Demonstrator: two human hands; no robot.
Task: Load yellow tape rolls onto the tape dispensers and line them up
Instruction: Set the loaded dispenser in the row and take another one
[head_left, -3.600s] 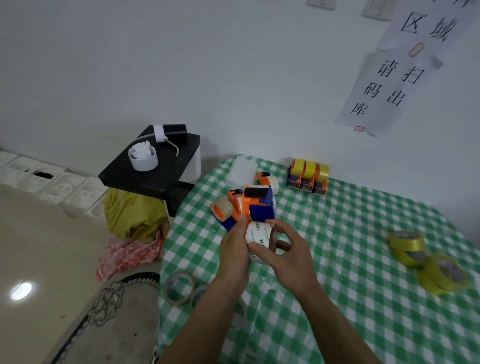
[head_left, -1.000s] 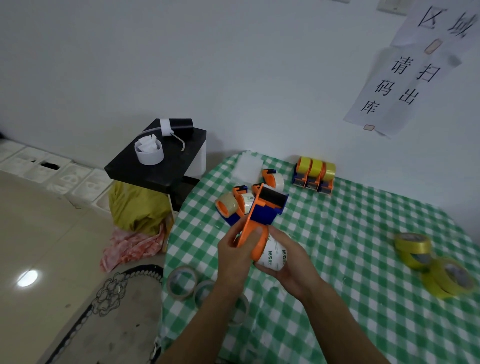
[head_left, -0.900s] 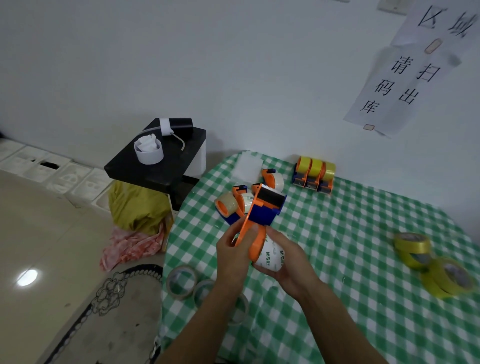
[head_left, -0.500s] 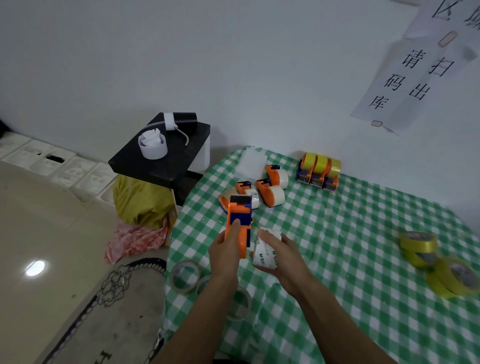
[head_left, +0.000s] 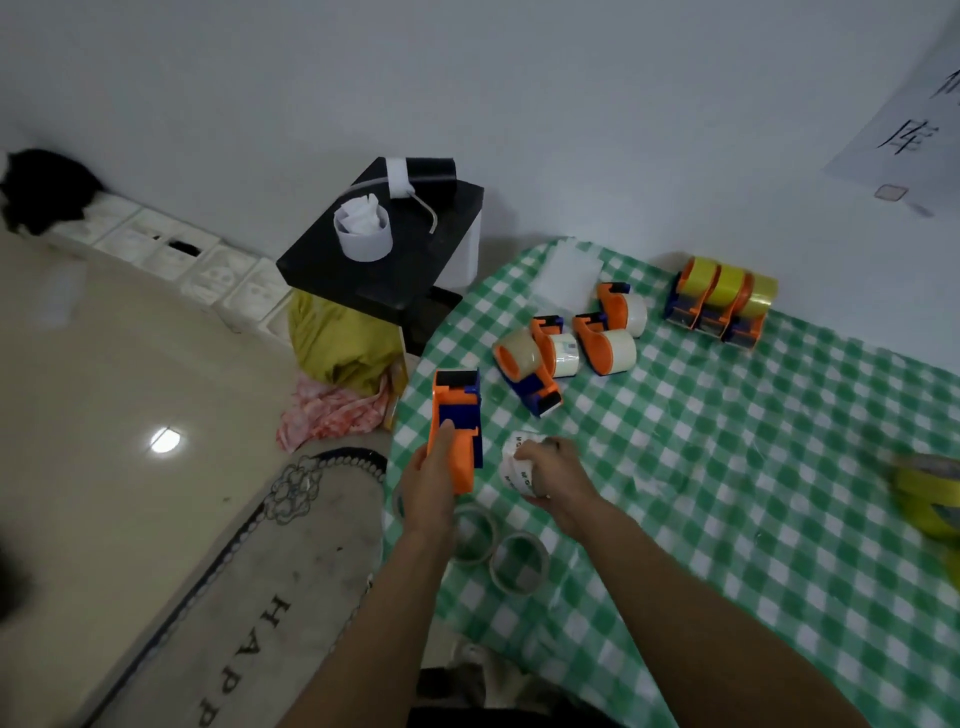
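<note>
- Dispenser (head_left: 457, 415): orange and blue, left of centre. Now empty. Left hand (head_left: 434, 483) grips its handle, thumb on top.
- White roll (head_left: 517, 465): seated on that dispenser a second ago, now off it. Centre frame, right hand (head_left: 558, 478) curled round it, low over the table (head_left: 727, 519).
- Hands: apart, where before they met on one item.
- Yellow rolls (head_left: 930, 499): right edge, blurred, well apart from both hands.
- Loaded row (head_left: 722, 299): three yellow-loaded dispensers side by side, upper right.
- Judgement: old roll stripped. Dispenser looks ready for a yellow roll once the white one is set down.

Eight dispensers (head_left: 457, 410) (three yellow-loaded), two clear rolls (head_left: 519, 564), one white roll (head_left: 514, 470).
</note>
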